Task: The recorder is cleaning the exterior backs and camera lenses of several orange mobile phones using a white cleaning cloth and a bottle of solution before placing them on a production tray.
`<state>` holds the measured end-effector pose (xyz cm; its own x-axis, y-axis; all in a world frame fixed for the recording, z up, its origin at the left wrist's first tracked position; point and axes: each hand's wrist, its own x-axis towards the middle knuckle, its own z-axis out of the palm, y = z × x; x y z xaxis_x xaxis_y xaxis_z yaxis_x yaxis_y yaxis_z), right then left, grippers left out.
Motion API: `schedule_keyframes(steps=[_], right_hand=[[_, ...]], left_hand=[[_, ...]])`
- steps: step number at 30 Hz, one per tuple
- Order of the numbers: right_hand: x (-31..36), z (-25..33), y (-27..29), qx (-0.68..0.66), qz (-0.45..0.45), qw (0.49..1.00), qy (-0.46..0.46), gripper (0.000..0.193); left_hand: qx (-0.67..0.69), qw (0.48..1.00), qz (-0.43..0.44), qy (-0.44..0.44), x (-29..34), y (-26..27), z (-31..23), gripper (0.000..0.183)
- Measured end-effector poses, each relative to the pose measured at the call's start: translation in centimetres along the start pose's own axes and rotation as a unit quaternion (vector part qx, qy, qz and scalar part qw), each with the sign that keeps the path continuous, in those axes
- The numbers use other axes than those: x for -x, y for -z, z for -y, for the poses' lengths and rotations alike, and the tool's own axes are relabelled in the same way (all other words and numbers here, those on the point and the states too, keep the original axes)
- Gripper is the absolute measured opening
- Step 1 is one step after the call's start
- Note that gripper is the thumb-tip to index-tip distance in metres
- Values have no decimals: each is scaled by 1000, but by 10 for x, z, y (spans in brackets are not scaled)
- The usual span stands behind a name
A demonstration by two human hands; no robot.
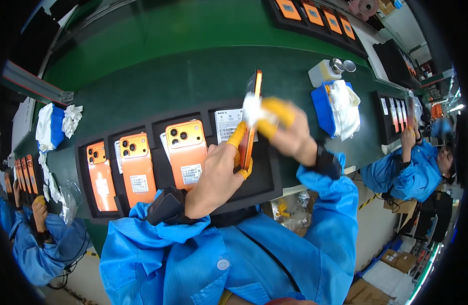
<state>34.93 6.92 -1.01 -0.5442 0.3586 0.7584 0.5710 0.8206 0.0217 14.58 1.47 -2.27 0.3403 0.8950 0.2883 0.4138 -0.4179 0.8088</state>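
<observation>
My left hand [221, 170], with yellow finger cots on its fingertips, grips an orange smartphone [248, 143] held upright on edge above the tray. In my right hand [291, 129], blurred by motion and also in yellow finger cots, a white wiping cloth [251, 109] is pressed against the phone's upper part. Below lies a black compartment tray [264, 188]. Three orange phones stand in its left slots: one [102, 180], a second [137, 165] and a third [186, 152], backs up with white labels. A printed white card [228, 123] lies in the slot behind the held phone.
To the right, a blue bin [323, 109] holds white cloths [344, 109], beside a pump bottle [325, 72]. Another blue bin [57, 127] is at left. More phones sit in a far tray [315, 28]. Co-workers [409, 165] work on both sides of the green bench [157, 84].
</observation>
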Motion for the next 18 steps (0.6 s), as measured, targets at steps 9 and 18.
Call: schedule_keyframes(steps=[9, 18], right_hand=[[28, 44, 10, -140, 48, 987, -69, 33], [-16, -11, -8, 56, -59, 988, -132, 35]], left_hand=[[27, 999, 23, 41, -1, -2, 0, 59], [20, 998, 32, 45, -5, 6, -3, 48]])
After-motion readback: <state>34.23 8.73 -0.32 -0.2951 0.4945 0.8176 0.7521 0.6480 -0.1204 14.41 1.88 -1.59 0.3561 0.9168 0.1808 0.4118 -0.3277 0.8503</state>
